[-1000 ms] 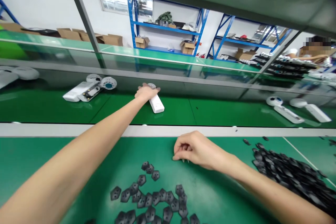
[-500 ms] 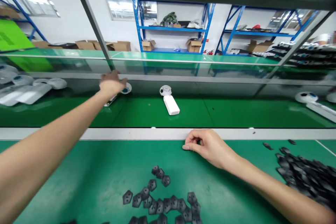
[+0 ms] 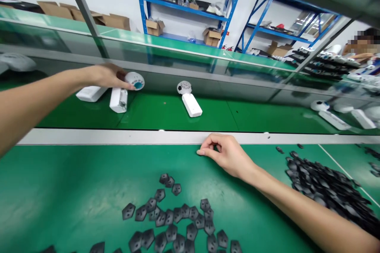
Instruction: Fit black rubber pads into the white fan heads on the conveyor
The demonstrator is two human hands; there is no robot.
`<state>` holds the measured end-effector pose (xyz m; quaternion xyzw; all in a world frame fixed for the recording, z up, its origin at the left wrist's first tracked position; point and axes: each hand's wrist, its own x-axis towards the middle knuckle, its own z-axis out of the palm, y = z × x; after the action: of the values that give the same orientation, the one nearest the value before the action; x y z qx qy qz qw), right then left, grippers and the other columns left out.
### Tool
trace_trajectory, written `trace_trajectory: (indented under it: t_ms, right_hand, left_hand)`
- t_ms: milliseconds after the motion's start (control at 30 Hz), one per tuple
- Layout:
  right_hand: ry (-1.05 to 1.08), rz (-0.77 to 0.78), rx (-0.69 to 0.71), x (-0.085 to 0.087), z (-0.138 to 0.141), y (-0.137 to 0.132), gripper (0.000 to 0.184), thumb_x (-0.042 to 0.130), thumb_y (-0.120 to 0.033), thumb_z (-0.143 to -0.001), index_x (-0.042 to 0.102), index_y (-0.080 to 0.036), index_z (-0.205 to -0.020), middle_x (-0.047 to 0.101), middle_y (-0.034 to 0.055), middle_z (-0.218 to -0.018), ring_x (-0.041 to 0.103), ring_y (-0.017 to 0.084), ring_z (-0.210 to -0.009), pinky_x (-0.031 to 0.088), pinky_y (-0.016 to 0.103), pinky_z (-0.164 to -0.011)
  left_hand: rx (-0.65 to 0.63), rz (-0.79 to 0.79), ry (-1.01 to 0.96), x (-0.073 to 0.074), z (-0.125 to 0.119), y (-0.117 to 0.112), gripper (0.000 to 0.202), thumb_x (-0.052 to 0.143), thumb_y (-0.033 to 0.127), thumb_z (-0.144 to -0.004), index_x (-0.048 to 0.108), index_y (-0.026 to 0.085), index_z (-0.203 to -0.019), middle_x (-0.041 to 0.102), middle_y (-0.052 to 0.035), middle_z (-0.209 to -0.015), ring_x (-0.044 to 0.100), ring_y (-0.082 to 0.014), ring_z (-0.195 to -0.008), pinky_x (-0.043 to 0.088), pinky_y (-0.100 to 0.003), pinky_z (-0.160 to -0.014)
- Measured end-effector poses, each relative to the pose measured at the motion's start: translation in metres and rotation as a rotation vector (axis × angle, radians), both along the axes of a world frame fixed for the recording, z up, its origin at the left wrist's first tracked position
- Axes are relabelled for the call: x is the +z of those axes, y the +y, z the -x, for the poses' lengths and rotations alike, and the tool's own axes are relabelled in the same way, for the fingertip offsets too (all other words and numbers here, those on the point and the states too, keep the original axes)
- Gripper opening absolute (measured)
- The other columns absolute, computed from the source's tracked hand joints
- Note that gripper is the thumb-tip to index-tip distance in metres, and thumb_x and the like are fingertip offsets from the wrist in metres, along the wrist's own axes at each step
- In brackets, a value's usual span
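Note:
My left hand point(image 3: 107, 76) reaches far over the green conveyor belt point(image 3: 252, 116), its fingers closed around the neck of a white handheld fan point(image 3: 119, 101) with a blue-centred head. Another white fan body point(image 3: 88, 93) lies just left of it. My right hand point(image 3: 227, 155) rests on the green work table point(image 3: 74, 182) by the grey rail point(image 3: 118, 136). Its fingers are curled in a pinch, and what they hold is hidden. A finished white fan point(image 3: 190, 101) lies alone on the belt between my hands.
Dark pentagon-shaped pieces point(image 3: 178, 221) are scattered on the table in front of me, with a larger heap point(image 3: 326, 189) at the right. More white fans point(image 3: 335, 115) lie on the belt at the right. Another person point(image 3: 360, 49) works far right. A shelf hangs overhead.
My left hand let go of the middle fan, swung left along the belt and closed on the blue-centred fan. My right hand slid slightly forward to the rail.

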<state>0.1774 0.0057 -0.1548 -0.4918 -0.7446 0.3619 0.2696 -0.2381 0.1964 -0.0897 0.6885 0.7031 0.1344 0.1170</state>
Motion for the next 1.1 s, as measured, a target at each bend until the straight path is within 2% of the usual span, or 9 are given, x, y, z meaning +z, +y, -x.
trace_trajectory:
  t_ms: [67,133,333,467,600,700,833,933,1100]
  right_hand:
    - [0.000,-0.006,-0.001,-0.001,-0.002,-0.001,0.015,0.085,-0.018,-0.089,0.075,-0.020,-0.078,0.074,-0.0013,-0.076,0.061,0.015,-0.069,0.043,0.028,-0.067]
    - [-0.001,0.002,-0.005,-0.003,-0.005,-0.002,0.015,0.083,-0.020,-0.091,0.075,-0.019,-0.078,0.075,-0.0003,-0.077,0.062,0.016,-0.070,0.044,0.028,-0.068]
    - [-0.032,0.115,0.070,0.004,-0.008,0.004,0.020,0.075,-0.033,-0.097,0.075,-0.016,-0.086,0.078,0.0041,-0.080,0.070,0.017,-0.070,0.052,0.027,-0.065]
    - [-0.164,0.142,0.180,0.025,-0.007,0.013,0.016,0.076,-0.026,-0.094,0.074,-0.017,-0.080,0.078,0.0033,-0.075,0.075,0.018,-0.067,0.053,0.026,-0.061]
    - [-0.368,0.004,0.225,0.041,-0.002,0.020,0.023,0.072,-0.004,-0.089,0.071,-0.018,-0.072,0.076,0.0029,-0.069,0.071,0.018,-0.063,0.044,0.026,-0.058]
    - [-0.474,-0.100,0.286,0.042,0.002,0.018,0.023,0.072,-0.004,-0.093,0.070,-0.018,-0.074,0.076,0.0039,-0.072,0.070,0.018,-0.064,0.039,0.028,-0.059]
    - [-0.588,-0.238,0.326,0.042,0.003,0.007,0.018,0.070,-0.010,-0.101,0.070,-0.016,-0.084,0.078,0.0097,-0.091,0.072,0.022,-0.080,0.034,0.030,-0.063]
    - [-0.674,-0.303,0.349,0.049,0.007,0.005,0.016,0.072,-0.007,-0.099,0.069,-0.015,-0.085,0.078,0.0104,-0.093,0.071,0.023,-0.081,0.029,0.032,-0.062]
    - [-0.716,-0.431,0.238,0.078,0.020,0.017,0.014,0.064,-0.005,-0.102,0.073,-0.014,-0.096,0.078,0.0140,-0.101,0.071,0.025,-0.085,0.026,0.033,-0.061]
  left_hand:
    - [-0.029,0.101,0.099,-0.003,-0.009,-0.012,0.074,0.092,0.047,-0.076,0.072,0.000,-0.129,0.078,-0.0102,-0.114,0.064,-0.0200,-0.094,0.041,-0.019,-0.078]
    - [-0.018,0.153,0.094,-0.005,-0.018,-0.022,0.082,0.089,0.053,-0.077,0.067,0.000,-0.136,0.075,-0.0152,-0.128,0.065,-0.0238,-0.102,0.042,-0.022,-0.079]
    - [0.045,0.188,-0.036,-0.006,-0.037,-0.036,0.098,0.087,0.063,-0.072,0.061,-0.001,-0.142,0.067,-0.0255,-0.141,0.064,-0.0354,-0.119,0.047,-0.031,-0.088]
    - [0.042,0.146,-0.149,-0.011,-0.056,-0.041,0.098,0.087,0.070,-0.066,0.066,-0.001,-0.130,0.072,-0.0240,-0.130,0.067,-0.0336,-0.111,0.049,-0.032,-0.085]
    - [-0.033,0.132,-0.361,-0.010,-0.085,-0.049,0.069,0.088,0.059,-0.068,0.073,0.008,-0.112,0.079,-0.0124,-0.103,0.073,-0.0262,-0.088,0.054,-0.031,-0.075]
    - [-0.093,0.051,-0.561,-0.001,-0.105,-0.064,0.065,0.082,0.049,-0.075,0.067,0.014,-0.128,0.079,-0.0098,-0.101,0.074,-0.0234,-0.080,0.058,-0.031,-0.069]
    - [-0.109,-0.187,-0.860,0.013,-0.124,-0.106,0.087,0.091,0.044,-0.064,0.059,0.020,-0.140,0.077,-0.0114,-0.106,0.076,-0.0266,-0.083,0.061,-0.034,-0.069]
    - [-0.146,-0.217,-0.913,0.016,-0.133,-0.145,0.098,0.098,0.046,-0.055,0.059,0.028,-0.143,0.077,-0.0067,-0.102,0.076,-0.0281,-0.087,0.061,-0.032,-0.068]
    - [-0.068,-0.220,-0.868,0.004,-0.147,-0.189,0.069,0.080,0.067,-0.076,0.065,0.025,-0.129,0.075,-0.0044,-0.083,0.071,-0.0240,-0.068,0.058,-0.030,-0.056]
